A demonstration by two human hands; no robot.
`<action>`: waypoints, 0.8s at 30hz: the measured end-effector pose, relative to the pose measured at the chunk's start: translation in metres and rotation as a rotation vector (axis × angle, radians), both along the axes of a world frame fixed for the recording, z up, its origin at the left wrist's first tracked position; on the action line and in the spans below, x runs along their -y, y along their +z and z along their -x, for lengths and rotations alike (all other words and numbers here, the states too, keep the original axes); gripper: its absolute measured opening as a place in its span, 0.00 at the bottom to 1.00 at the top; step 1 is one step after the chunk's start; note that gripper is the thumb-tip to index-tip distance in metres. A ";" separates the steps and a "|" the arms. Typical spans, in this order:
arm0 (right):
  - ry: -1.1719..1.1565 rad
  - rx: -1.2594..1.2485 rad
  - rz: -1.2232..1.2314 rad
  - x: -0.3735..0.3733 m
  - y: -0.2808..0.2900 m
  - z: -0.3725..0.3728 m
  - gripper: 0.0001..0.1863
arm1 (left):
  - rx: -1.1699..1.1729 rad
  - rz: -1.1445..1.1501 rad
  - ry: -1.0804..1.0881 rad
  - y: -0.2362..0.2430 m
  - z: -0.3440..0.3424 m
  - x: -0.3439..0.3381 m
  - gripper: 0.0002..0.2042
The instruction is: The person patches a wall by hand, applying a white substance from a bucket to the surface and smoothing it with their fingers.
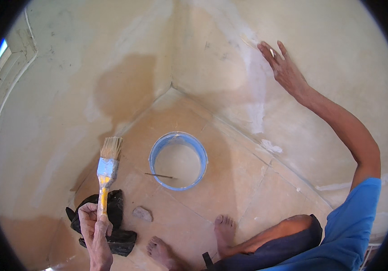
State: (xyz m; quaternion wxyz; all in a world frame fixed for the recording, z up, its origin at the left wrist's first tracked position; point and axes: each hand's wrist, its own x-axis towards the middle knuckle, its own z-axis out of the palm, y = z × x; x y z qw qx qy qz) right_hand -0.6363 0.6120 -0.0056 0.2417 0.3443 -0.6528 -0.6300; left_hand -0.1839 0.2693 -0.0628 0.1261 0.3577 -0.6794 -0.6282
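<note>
My left hand [95, 232] is closed round the yellow handle of a paintbrush [107, 168]. Its bristles point up, and white-blue smears cover its ferrule. My right hand [286, 72] reaches to the right wall, fingers stretched and apart, beside a whitish patch [256, 86]. A small white spot shows between those fingers, too small to name. On the floor in the corner stands a blue bucket [204, 151] with pale, milky liquid inside. A thin stick [160, 175] lies across the bucket's near-left rim.
Black plastic bags [122, 241] lie on the tiled floor by my left hand, with a grey stone-like lump [143, 213] beside them. My bare feet [224, 228] are near the bucket. Two walls meet beyond it; a moulded frame [22, 54] edges the left one.
</note>
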 end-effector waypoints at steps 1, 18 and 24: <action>-0.053 0.063 -0.030 0.000 -0.003 -0.002 0.32 | -0.010 0.013 0.014 0.001 -0.002 0.000 0.10; 0.104 0.465 0.330 0.016 -0.051 0.059 0.43 | 0.014 0.083 0.057 -0.032 0.006 0.002 0.10; -0.009 0.592 0.292 -0.028 -0.071 0.026 0.44 | 0.076 0.125 0.119 -0.034 0.003 0.002 0.09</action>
